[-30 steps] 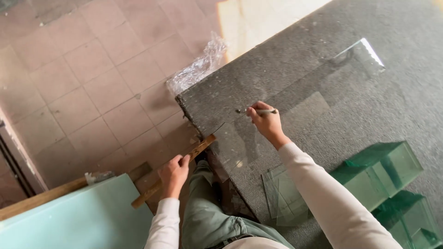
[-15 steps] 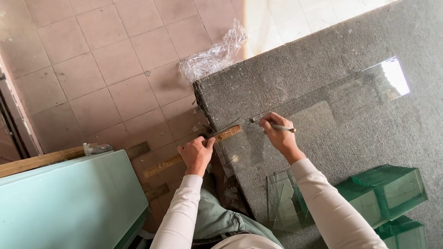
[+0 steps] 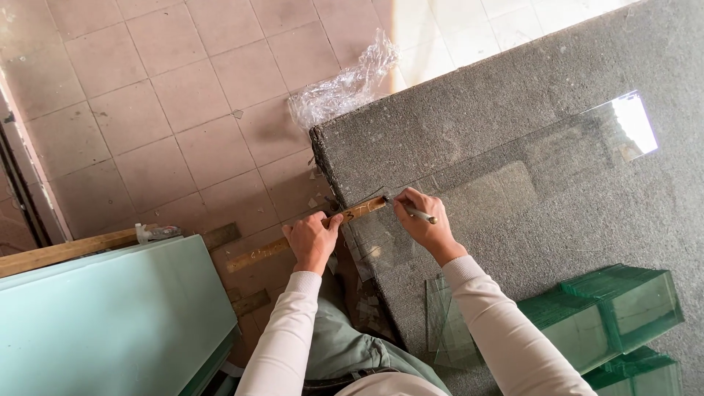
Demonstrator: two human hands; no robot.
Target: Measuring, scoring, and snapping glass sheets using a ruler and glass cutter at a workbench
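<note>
While the glass sheet [image 3: 506,183] lies flat on the grey felt-covered table [image 3: 557,81], the right hand [image 3: 424,226] pinches a thin glass cutter [image 3: 415,212] at its near-left edge. Left hand [image 3: 312,240] clamps a wooden ruler [image 3: 308,231] overhanging the corner. Risks: ruler slipping sideways and the score wandering; shards near the table edge. Stacked green panes [image 3: 616,308] sit near the right forearm.

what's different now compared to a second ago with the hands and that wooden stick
The left hand has slid the wooden ruler toward the grey table, so its tip now meets the right hand at the glass sheet. The right hand has drawn the cutter back to the table's near edge. Both grips, the glass sheet and the stacked green glass stayed put.
</note>
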